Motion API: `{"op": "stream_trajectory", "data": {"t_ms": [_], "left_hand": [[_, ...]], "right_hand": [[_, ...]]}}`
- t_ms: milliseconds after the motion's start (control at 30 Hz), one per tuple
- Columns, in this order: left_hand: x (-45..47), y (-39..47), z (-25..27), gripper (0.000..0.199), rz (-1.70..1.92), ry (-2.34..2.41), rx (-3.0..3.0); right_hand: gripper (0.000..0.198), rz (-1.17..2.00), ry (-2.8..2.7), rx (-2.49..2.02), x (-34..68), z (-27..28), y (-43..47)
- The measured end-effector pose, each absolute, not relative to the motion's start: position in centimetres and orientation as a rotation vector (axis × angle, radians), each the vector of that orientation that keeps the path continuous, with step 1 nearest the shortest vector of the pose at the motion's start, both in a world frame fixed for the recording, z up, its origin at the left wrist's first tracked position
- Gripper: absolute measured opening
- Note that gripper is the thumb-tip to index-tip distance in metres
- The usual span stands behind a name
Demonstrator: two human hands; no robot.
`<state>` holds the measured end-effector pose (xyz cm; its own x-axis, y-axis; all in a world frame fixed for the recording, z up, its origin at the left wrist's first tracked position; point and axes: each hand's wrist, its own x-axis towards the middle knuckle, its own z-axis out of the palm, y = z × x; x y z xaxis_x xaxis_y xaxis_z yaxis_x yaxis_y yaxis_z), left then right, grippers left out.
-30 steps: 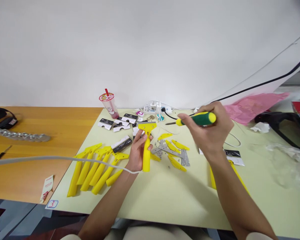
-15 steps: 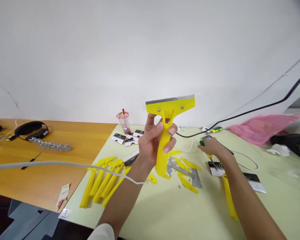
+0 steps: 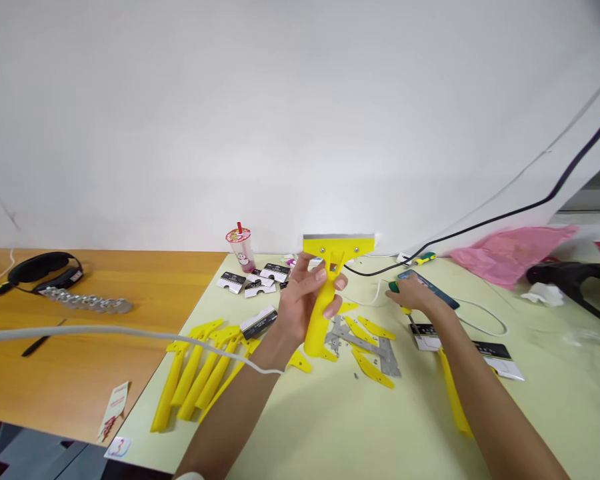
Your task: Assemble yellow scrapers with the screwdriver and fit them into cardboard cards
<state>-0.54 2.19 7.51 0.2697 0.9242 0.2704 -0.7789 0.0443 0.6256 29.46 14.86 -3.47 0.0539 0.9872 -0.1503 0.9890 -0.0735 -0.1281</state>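
Observation:
My left hand [image 3: 303, 297] is wrapped around the handle of a yellow scraper [image 3: 321, 320], held upright above the table. A metal blade runs along the scraper's top edge, with two screws in the head below it. Over at the right, my right hand [image 3: 414, 293] is closed on a screwdriver [image 3: 406, 311] with a green and yellow handle, its shaft pointing down near a black-and-white card. Under the scraper lie loose yellow head plates [image 3: 373, 369], grey metal blades [image 3: 389, 357] and small screws. Another yellow scraper handle [image 3: 453, 393] lies partly hidden beneath my right forearm.
Several yellow scraper handles [image 3: 180, 380] lie left of my left forearm. Black-and-white blade packs [image 3: 259, 323], a drink cup [image 3: 242, 250], a phone [image 3: 433, 290] and a pink plastic bag [image 3: 510, 253] are around. A white cable [image 3: 130, 331] crosses in front at the left.
The scraper in my left hand has come down and its head has levelled out. My right hand stays on the screwdriver at about the same spot; the view has shifted slightly.

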Motion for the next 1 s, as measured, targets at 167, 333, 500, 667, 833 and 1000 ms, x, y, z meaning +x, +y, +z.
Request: {"op": "stream_trajectory", "data": {"t_ms": [167,333,500,667,833,1000], "left_hand": [[-1.1,3.5,3.6,0.044,1.249,0.422,0.788],[-1.3,5.2,-0.3,0.058,1.194,0.587,0.85],[-0.9,6.0,-2.4,0.058,1.158,0.718,0.832],[-0.5,5.8,-2.9,0.058,1.126,0.816,0.817],[-0.6,5.6,-2.6,0.052,1.049,0.833,0.839],[-0.8,5.5,-2.2,0.05,1.014,0.836,0.906]], "right_hand": [[0.034,-0.288,2.245,2.214,27.9,-2.4,14.4],[0.024,-0.274,2.416,2.162,26.2,-0.6,13.2],[0.018,-0.629,2.588,2.128,24.3,2.0,11.0],[0.037,-1.145,2.701,2.059,22.4,3.7,9.2],[0.053,-1.219,2.691,2.077,21.8,3.9,8.9],[0.042,-1.394,2.687,1.998,22.0,4.5,8.6]]}}
